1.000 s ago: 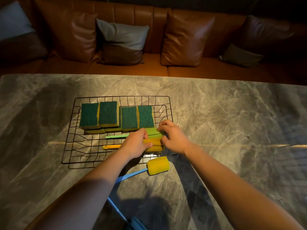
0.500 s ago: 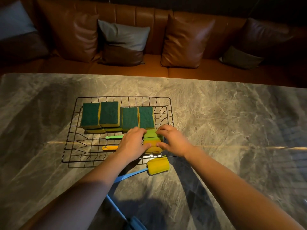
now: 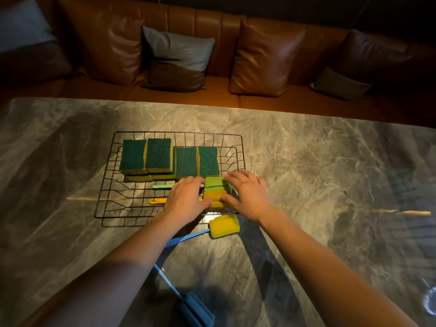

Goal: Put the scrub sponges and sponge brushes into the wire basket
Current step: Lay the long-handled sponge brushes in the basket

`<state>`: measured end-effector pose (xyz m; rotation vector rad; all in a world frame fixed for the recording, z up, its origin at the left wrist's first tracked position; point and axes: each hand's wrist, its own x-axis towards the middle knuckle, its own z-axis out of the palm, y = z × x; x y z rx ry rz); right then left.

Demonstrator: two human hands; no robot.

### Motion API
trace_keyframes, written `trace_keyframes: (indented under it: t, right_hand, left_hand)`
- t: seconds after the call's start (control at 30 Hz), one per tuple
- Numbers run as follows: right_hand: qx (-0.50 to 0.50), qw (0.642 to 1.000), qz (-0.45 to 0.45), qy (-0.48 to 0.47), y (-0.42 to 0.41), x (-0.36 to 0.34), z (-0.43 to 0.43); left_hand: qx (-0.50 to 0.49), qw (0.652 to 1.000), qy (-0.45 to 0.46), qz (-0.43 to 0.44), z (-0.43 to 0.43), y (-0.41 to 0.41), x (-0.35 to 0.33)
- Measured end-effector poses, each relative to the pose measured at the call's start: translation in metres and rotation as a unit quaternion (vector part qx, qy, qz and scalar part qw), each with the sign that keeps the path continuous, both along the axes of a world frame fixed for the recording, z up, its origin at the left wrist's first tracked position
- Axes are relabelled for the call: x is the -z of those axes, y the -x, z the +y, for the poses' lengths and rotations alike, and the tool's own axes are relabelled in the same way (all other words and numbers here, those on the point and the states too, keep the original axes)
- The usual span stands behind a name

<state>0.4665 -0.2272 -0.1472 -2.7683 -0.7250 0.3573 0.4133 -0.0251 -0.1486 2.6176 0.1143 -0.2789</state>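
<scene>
Sponges (image 3: 169, 159) green-topped, yellow-bodied, black wire basket (image 3: 111, 161)

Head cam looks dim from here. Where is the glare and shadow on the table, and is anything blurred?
Head view: dim, warm light; bright glare on the table by the wire basket near edge; arm shadows run toward the camera under the yellow sponge brush; wide-angle bends the table edge; forearms are soft.
</scene>
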Motion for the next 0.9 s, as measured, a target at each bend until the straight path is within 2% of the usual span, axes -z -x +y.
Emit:
trace_keyframes:
  t: [0.13, 0.23, 0.37, 0.47, 0.57, 0.7, 0.9]
  right_hand:
    - [0.050, 0.992, -0.052, -0.105, 0.039, -0.017, -0.013]
    - [0.048, 0.983, -0.081, -0.155, 0.079, -0.021, -0.021]
    - [-0.004, 0.990, -0.054, -0.131, 0.118, -0.010, -0.025]
    - [-0.022, 0.996, -0.032, -0.077, 0.129, 0.001, -0.024]
    - [-0.014, 0.999, -0.014, -0.025, 0.130, 0.010, -0.020]
    - [0.003, 0.999, 0.028, -0.018, 0.131, 0.019, -0.015]
    - [0.003, 1.000, 0.022, -0.007, 0.132, 0.019, -0.014]
  left_hand:
    - [0.034, 0.993, 0.080, -0.086, 0.012, 0.049, -0.023]
    - [0.095, 0.986, 0.115, -0.067, 0.019, 0.098, -0.028]
    - [0.171, 0.974, 0.146, 0.044, 0.023, 0.154, -0.013]
    - [0.285, 0.946, 0.106, 0.113, 0.021, 0.179, 0.008]
    - [0.331, 0.935, 0.050, 0.120, 0.018, 0.195, 0.025]
    - [0.286, 0.951, 0.060, 0.106, 0.015, 0.200, 0.037]
    - [0.152, 0.973, 0.120, 0.128, 0.010, 0.190, 0.032]
